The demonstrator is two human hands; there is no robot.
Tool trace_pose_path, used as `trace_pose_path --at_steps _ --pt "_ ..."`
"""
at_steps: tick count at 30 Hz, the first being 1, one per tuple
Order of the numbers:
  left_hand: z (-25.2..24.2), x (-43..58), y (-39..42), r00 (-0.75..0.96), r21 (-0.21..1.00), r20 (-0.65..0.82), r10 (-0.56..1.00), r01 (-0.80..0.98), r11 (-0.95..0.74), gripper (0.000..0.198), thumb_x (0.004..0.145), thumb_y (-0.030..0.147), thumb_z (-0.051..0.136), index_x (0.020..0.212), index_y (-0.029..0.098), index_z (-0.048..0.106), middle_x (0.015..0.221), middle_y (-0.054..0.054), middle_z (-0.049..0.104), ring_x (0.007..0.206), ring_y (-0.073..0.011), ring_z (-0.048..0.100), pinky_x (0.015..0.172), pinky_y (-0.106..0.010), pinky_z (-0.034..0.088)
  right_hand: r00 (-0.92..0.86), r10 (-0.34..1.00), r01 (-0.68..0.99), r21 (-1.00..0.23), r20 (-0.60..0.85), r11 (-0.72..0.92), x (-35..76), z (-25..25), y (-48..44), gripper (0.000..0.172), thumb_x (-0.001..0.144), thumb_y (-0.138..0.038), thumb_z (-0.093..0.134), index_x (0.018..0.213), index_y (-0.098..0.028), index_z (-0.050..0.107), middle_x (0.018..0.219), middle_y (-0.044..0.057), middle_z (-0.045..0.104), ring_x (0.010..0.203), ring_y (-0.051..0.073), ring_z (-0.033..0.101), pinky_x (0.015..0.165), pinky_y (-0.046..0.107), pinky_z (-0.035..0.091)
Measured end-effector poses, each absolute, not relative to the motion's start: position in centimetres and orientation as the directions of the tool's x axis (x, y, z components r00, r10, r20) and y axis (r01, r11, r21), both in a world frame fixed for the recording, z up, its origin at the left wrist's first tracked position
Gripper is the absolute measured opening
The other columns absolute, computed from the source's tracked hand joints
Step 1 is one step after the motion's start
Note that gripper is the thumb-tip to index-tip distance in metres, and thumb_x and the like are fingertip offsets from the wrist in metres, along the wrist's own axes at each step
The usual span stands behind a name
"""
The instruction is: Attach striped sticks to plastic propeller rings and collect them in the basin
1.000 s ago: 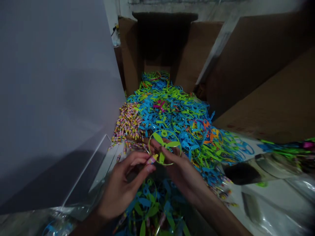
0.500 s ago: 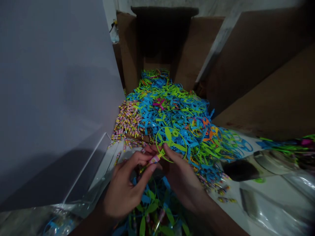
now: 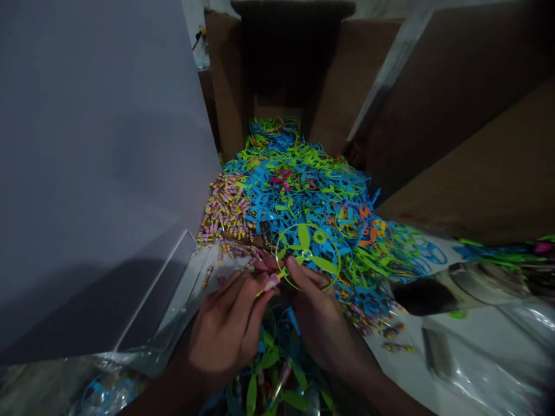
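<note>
My left hand [image 3: 232, 323] is closed on a small pink and yellow launcher stick [image 3: 272, 282], its yellow tip pointing up to the right. Pinched in my right hand [image 3: 318, 309] is a lime green ringed propeller [image 3: 323, 263], its blades standing above my thumb. The tip of the stick meets or nearly meets the propeller's near edge; my fingers hide the exact contact. Just beyond my hands spreads a large pile of blue and green ringed propellers [image 3: 303, 202]. A heap of similar pink and yellow sticks [image 3: 225, 208] lies to its left.
Behind the pile stands an open cardboard box [image 3: 228, 86], with more cardboard [image 3: 485, 156] at right. A grey panel [image 3: 99, 144] rises on the left. Clear plastic bags [image 3: 481, 370] lie at right. More green and blue propellers [image 3: 269, 361] sit below my hands.
The green propeller has shifted slightly right and turned in my right hand. My left fingers have closed further round the stick, showing less of it.
</note>
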State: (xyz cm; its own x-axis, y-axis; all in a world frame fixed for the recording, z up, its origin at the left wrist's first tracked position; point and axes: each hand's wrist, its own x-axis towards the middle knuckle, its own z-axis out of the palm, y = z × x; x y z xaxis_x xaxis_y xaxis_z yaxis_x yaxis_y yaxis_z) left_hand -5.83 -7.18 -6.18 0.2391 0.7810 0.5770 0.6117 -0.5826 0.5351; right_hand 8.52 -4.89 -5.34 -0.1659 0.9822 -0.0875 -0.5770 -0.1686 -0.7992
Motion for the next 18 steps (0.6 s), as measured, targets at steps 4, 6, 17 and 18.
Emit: trace_pose_path --at_steps 4,6,17,18 --pt "-5.9 -5.8 -7.4 0.202 0.675 0.453 0.868 0.559 -0.482 0.015 0.096 0.015 0.055 0.107 0.025 0.057 0.092 0.002 0.071 0.078 -0.0121 0.067 0.076 -0.023 0.051 -0.126 0.991 -0.545 -0.831 -0.051 -0.112 8.5 -5.5 -5.0 0.016 0.085 -0.038 0.072 0.085 -0.025 0.081 0.084 0.004 0.077 0.086 0.022 0.069 0.080 0.034 0.054" --pt "-5.7 -5.8 -7.4 0.194 0.737 0.389 0.901 0.522 -0.430 0.011 0.097 0.018 0.054 0.104 0.025 0.058 0.089 0.003 0.070 0.071 -0.0117 0.064 0.070 -0.022 0.050 -0.112 0.993 -0.529 -0.844 -0.038 -0.092 8.5 -5.6 -5.0 0.017 0.086 -0.038 0.071 0.083 -0.025 0.081 0.080 0.003 0.075 0.081 0.021 0.068 0.077 0.033 0.054" --pt "-5.4 -6.4 -6.4 0.271 0.929 0.161 0.949 0.282 -0.238 0.013 0.099 0.032 0.050 0.091 0.022 0.055 0.074 0.004 0.059 0.067 -0.0115 0.053 0.063 -0.022 0.041 -0.069 0.996 -0.321 -0.946 0.054 0.029 9.1 -7.5 -4.9 0.021 0.089 -0.038 0.068 0.076 -0.023 0.077 0.068 -0.001 0.062 0.069 0.014 0.054 0.070 0.028 0.045" --pt "-5.5 -6.5 -6.3 0.288 0.924 0.154 0.945 0.297 -0.241 0.014 0.099 0.032 0.050 0.091 0.022 0.054 0.072 0.005 0.057 0.064 -0.0113 0.050 0.061 -0.023 0.039 -0.077 0.996 -0.310 -0.951 0.050 0.024 9.1 -7.5 -4.8 0.022 0.089 -0.038 0.068 0.076 -0.023 0.077 0.068 -0.001 0.061 0.069 0.014 0.053 0.070 0.028 0.044"
